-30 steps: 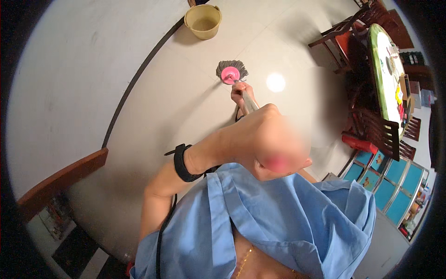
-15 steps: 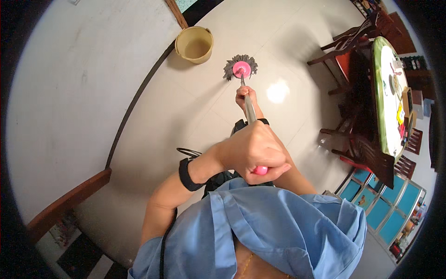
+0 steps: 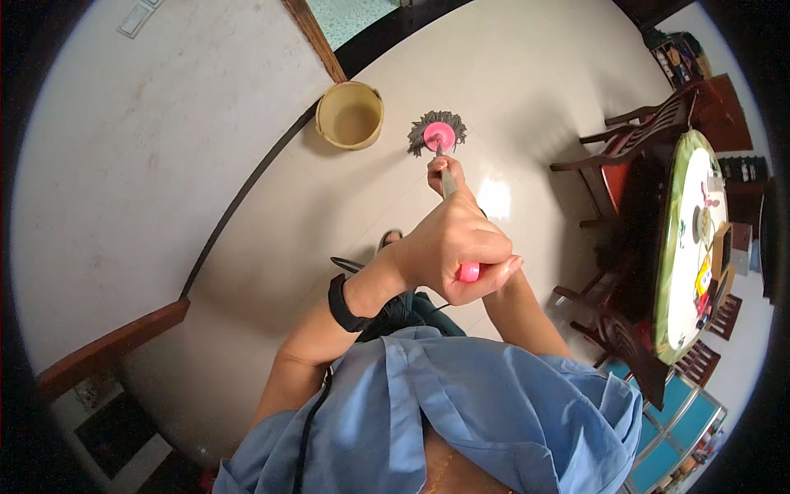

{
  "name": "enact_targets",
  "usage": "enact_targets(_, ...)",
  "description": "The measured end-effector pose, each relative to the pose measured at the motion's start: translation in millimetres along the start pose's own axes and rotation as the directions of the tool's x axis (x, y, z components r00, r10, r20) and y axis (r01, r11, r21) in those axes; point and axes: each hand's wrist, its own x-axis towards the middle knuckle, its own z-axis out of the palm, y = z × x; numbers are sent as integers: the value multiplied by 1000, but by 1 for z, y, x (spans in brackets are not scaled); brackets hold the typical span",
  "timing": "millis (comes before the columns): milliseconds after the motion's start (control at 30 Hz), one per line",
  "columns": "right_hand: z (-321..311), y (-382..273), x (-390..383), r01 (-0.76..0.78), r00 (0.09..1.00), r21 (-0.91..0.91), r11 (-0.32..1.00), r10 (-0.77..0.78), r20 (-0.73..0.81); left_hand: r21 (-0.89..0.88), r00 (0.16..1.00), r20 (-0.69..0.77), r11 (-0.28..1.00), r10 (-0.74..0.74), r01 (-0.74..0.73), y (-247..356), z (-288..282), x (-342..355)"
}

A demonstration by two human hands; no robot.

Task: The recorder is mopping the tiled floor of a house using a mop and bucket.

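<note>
I hold a mop with a metal handle. Its pink round head (image 3: 438, 137) with grey strands rests on the pale tiled floor (image 3: 510, 99), just right of a yellow bucket (image 3: 349, 115). My left hand (image 3: 453, 247) is closed round the top of the handle, with the pink end cap showing between thumb and fingers and a black band on that wrist. My right hand (image 3: 444, 170) is closed round the handle farther down, near the mop head, partly behind the handle.
A white wall (image 3: 123, 181) with dark skirting runs along the left, near a doorway (image 3: 346, 25) at the top. Dark wooden chairs (image 3: 617, 156) surround a table (image 3: 690, 165) with assorted items at the right. Blue-panelled cabinets (image 3: 675, 412) stand at lower right.
The mop head and both hands have shifted rightward. The bucket, doorway and table appear lower in the picture as the view moves. Both hands still grip the handle.
</note>
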Motion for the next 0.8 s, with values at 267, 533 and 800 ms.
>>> enact_targets(267, 74, -75, 79, 78, 972, -664, 744, 90, 215, 113, 989, -90, 986, -116, 126, -68, -67, 107)
enact_targets(533, 137, -113, 149, -511, 852, 81, 856, 517, -88, 84, 969, -192, 982, -152, 171, -118, -109, 169)
enact_targets(800, 166, -122, 196, -495, 859, -89, 864, 471, -203, 146, 980, -197, 988, -13, 43, -122, -130, 182)
